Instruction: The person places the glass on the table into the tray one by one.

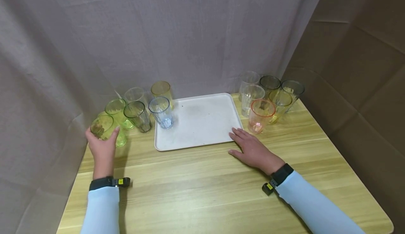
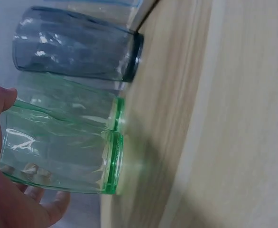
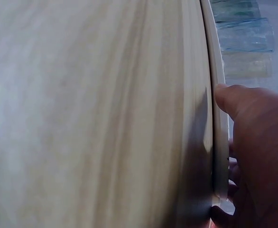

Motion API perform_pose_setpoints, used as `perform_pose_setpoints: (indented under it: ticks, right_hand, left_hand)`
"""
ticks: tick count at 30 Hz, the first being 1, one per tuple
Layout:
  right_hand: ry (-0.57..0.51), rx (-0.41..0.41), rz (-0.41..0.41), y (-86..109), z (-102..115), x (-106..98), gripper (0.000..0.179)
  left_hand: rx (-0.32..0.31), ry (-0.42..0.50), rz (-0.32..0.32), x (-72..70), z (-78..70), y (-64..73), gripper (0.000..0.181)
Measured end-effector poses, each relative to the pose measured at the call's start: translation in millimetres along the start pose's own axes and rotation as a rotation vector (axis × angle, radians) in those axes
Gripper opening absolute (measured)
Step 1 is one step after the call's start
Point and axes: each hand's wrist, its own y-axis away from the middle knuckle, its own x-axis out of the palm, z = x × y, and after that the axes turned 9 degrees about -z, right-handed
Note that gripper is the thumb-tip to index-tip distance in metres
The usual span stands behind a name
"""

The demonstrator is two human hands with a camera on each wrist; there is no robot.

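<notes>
Left hand (image 1: pixel 102 149) clamped round nearer green cup (image 2: pixel 63 159); right hand (image 1: pixel 253 151), fingers extended, touching tray (image 1: pixel 197 121) near corner.

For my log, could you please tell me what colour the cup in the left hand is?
The cup is see-through green, clearest in the left wrist view.

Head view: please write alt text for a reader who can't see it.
A person's left hand grips a green cup at the left of a wooden table, while the right hand rests at the near right corner of a white tray. A blue cup stands on the tray's left side, and clear and tinted cups stand to either side.
</notes>
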Motion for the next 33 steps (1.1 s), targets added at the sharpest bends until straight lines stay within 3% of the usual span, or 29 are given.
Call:
perform_pose_setpoints:
  ticks: [8, 18, 25, 33]
  right_hand:
    - [-0.004, 0.013, 0.006, 0.1, 2, -2, 0.076]
    - [-0.001, 0.014, 0.012, -0.4, 3, -1, 0.076]
    - [-0.001, 0.018, 0.014, -0.8, 3, -2, 0.076]
    - [-0.002, 0.018, 0.012, -0.8, 4, -2, 0.076]
  left_hand:
    - [0.019, 0.098, 0.040, 3.9, -17.3, 31.5, 0.089]
    - [0.084, 0.162, 0.180, 33.5, -32.6, 69.9, 0.089]
    - [0.137, 0.169, 0.275, 59.3, -40.0, 87.0, 0.089]
    - [0.143, 0.150, 0.347, 79.9, -48.0, 98.9, 0.095]
